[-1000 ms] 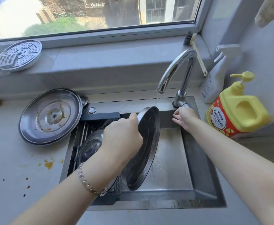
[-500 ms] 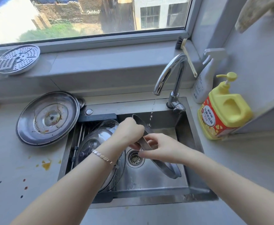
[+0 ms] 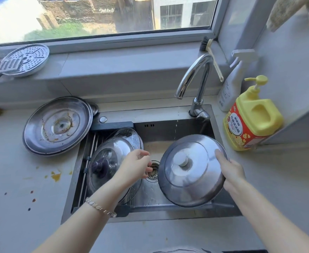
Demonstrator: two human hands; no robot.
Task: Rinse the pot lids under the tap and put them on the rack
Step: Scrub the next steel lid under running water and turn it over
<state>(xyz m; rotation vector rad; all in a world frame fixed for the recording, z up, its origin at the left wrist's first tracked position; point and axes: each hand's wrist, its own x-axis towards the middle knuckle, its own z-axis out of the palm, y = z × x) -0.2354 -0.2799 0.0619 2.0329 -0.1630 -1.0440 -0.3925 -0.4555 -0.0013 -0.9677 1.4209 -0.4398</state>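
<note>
Rinse step, by the look of it: right hand [image 3: 232, 172] grips the steel lid [image 3: 192, 170] by its right rim, knob side up, tilted over the sink [image 3: 168, 216] just below the tap [image 3: 194, 75], where only a thin dribble falls. Left hand [image 3: 135, 167] hangs loosely curled above the drain, holding nothing. Glass lids [image 3: 109, 161] lean in the rack [image 3: 93, 143] at the sink's left. Next, I'd judge, this lid needs a slot beside them, and the grimy lid [image 3: 57, 126] on the counter [image 3: 22, 189] waits its turn.
</note>
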